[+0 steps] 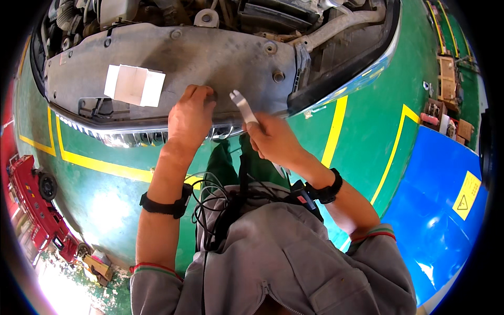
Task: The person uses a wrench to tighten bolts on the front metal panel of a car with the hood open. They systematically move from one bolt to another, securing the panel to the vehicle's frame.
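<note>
Above the car's grey plastic front cover [136,52], an open white cardboard box [134,85] rests at the left. My left hand [190,115] is at the cover's front edge, fingers curled around something small and dark that I cannot make out. Just right of it, my right hand [270,136] grips a light grey forked pry tool [242,105], its tip angled up toward the upper left over the cover. A round fastener [278,76] shows at the cover's right.
Engine parts [262,18] lie beyond the cover, the chrome grille [131,137] below it. A blue metal surface [430,178] with a warning label is at lower right, cardboard boxes [463,130] behind it. Red wheeled equipment [34,202] stands left on the green, yellow-lined floor [105,168].
</note>
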Demonstrator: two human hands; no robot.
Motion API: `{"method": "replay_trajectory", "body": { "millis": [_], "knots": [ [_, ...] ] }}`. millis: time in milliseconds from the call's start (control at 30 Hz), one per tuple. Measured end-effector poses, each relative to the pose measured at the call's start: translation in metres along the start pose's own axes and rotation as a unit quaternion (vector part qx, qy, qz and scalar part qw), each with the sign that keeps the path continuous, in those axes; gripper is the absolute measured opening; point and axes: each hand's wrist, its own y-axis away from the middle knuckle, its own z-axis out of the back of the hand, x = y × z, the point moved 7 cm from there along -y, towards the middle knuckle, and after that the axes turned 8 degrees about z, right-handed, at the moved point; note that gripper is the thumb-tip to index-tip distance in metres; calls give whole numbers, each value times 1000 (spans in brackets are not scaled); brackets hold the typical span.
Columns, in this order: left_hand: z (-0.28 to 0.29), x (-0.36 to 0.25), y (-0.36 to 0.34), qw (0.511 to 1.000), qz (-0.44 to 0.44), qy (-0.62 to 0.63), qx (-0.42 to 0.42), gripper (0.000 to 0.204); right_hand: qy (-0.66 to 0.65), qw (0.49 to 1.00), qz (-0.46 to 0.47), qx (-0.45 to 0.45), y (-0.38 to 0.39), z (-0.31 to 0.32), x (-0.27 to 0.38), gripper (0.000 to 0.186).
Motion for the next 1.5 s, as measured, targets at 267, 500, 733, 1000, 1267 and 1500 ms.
{"method": "replay_trajectory", "body": {
  "millis": [267,500,733,1000,1267,1500],
  "knots": [
    [-3,-8,0,995,18,-101,-20,19,-18,998,33,-54,1,21,14,24],
    [-3,2,-10,999,-15,-36,-3,19,-211,952,190,-117,0,42,49,18],
    [-1,3,-8,1000,-24,-16,-10,16,-201,940,232,-147,0,53,77,12],
    [-7,15,0,997,19,34,-60,17,-121,943,296,-89,-28,17,80,11],
    [-8,19,1,996,26,57,-65,18,6,926,361,-113,-28,8,78,9],
    [-9,22,3,995,48,70,-58,18,20,919,372,-125,-16,6,76,15]
  ]
}}
